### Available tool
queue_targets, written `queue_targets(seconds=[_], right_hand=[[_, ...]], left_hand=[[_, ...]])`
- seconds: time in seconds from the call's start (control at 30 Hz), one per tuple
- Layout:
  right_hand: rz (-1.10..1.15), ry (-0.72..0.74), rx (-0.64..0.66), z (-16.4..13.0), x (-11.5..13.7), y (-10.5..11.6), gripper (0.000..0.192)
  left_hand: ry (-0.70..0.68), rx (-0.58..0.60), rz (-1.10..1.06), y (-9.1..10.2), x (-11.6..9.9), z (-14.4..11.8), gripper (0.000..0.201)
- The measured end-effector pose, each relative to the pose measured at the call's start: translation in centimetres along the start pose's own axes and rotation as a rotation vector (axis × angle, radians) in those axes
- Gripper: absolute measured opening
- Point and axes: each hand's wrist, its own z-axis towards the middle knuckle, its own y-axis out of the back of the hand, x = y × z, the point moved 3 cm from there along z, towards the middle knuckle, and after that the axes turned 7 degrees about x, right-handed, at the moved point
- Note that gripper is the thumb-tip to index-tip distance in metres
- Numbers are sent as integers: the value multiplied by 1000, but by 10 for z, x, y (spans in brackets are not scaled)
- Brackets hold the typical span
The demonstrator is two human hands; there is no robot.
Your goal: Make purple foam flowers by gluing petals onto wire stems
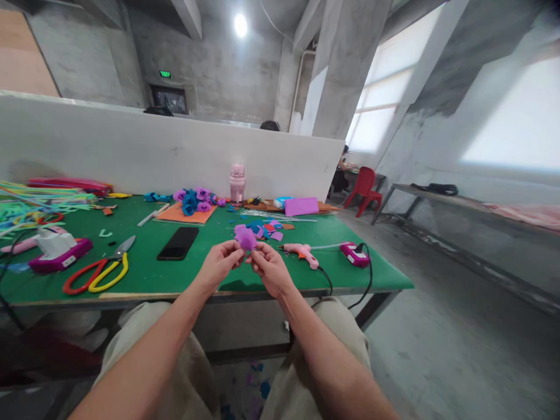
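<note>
Between my two hands, over the front part of the green table, is a purple crepe-paper flower petal piece (pixel 246 238). My left hand (pixel 222 261) pinches its lower left side between thumb and fingers. On the other side, my right hand (pixel 268 265) pinches its lower right edge. Cut paper pieces (pixel 276 235) in purple, blue and orange lie just behind the hands. A pink glue gun (pixel 301 253) rests to the right of my right hand, with a clear glue stick out of its back. Left of my left hand lies a black phone (pixel 178 243).
Scissors (pixel 109 269) with red and yellow handles lie at the left. Finished paper flowers (pixel 192 199) sit on an orange sheet. A pink bottle (pixel 237 184) stands by the white partition (pixel 175 146). A purple power strip (pixel 354 255) with a cord is near the green table's (pixel 385 279) right end.
</note>
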Motion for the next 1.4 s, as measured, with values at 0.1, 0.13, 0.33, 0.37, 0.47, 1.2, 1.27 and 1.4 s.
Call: queue_targets(seconds=[0.1,0.13,0.33,0.37,0.47,1.2,1.27,1.4], right_hand=[[0,5,4,1,0,0,29],[-1,8,5,1,0,0,29],[-19,9,14,1,1,0,30],[-24,8,15,0,1,0,30],[-24,7,13,0,2,0,30],[27,7,-10,0,4,1,28],[37,3,-13,1,4,1,27],[-12,-20,3,0,5,4,28]], left_hand=[[3,-2,-2,0,-1,0,19],[1,-3,0,0,-1,0,19],[8,7,2,0,-2,-1,17],[8,9,-2,0,-2,-1,17],[7,15,-13,0,-1,-1,17],[-33,-14,27,8,-5,-1,21],[-56,-34,25,11,-4,1,24],[-20,-48,-46,12,3,3,26]])
